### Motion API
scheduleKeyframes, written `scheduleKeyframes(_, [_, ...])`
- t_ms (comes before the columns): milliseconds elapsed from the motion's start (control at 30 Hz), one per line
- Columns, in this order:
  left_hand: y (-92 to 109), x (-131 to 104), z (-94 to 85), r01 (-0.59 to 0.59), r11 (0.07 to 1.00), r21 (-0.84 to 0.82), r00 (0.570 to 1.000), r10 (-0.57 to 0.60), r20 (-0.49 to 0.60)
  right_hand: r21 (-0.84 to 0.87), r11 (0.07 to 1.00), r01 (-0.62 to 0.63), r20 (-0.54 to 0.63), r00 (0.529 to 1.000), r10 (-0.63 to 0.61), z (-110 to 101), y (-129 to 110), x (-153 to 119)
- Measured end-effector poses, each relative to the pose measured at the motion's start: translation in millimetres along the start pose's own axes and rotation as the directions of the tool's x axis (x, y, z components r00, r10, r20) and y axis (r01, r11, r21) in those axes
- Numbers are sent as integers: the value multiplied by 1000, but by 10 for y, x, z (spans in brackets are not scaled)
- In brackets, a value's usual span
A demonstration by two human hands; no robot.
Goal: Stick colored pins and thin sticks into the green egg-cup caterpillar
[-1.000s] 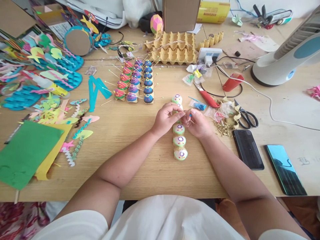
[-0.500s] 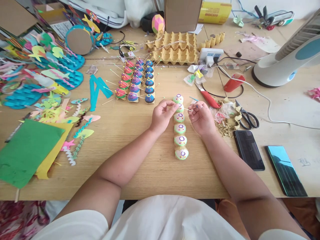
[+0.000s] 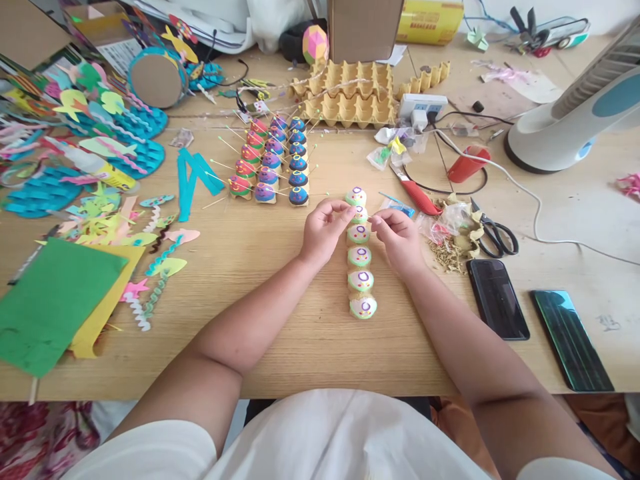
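A row of several green and white painted egg-carton domes (image 3: 361,267) runs down the middle of the wooden table (image 3: 280,333). My left hand (image 3: 324,230) pinches the second dome from the far end on its left side. On the right side of that dome, my right hand (image 3: 397,237) pinches a thin stick, its tip at the dome. The stick is mostly hidden by my fingers.
Three rows of red, purple and blue painted domes (image 3: 273,163) with sticks stand further back. Egg cartons (image 3: 345,100), a red cutter (image 3: 415,193), scissors (image 3: 493,233), two phones (image 3: 497,297), a fan (image 3: 570,113) and paper cutouts (image 3: 80,173) surround me.
My right hand moved left and closer to the dome with the stick. My left hand stayed on the dome. A second ago both hands were together lower over the row.
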State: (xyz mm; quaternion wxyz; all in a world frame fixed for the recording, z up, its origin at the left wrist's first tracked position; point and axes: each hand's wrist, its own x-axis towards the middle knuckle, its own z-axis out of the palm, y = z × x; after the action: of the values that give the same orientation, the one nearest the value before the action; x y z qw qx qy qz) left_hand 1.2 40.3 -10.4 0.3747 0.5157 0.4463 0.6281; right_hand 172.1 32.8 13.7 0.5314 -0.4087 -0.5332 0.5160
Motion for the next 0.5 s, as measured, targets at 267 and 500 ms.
scheduleKeyframes(267, [73, -3, -12, -101, 991, 90, 995, 99, 29, 25, 999, -24, -77, 997, 25, -38, 68, 26])
scheduleKeyframes(500, [126, -12, -39, -213, 946, 242, 977, 201, 76, 122, 989, -79, -67, 994, 88, -15, 34, 19])
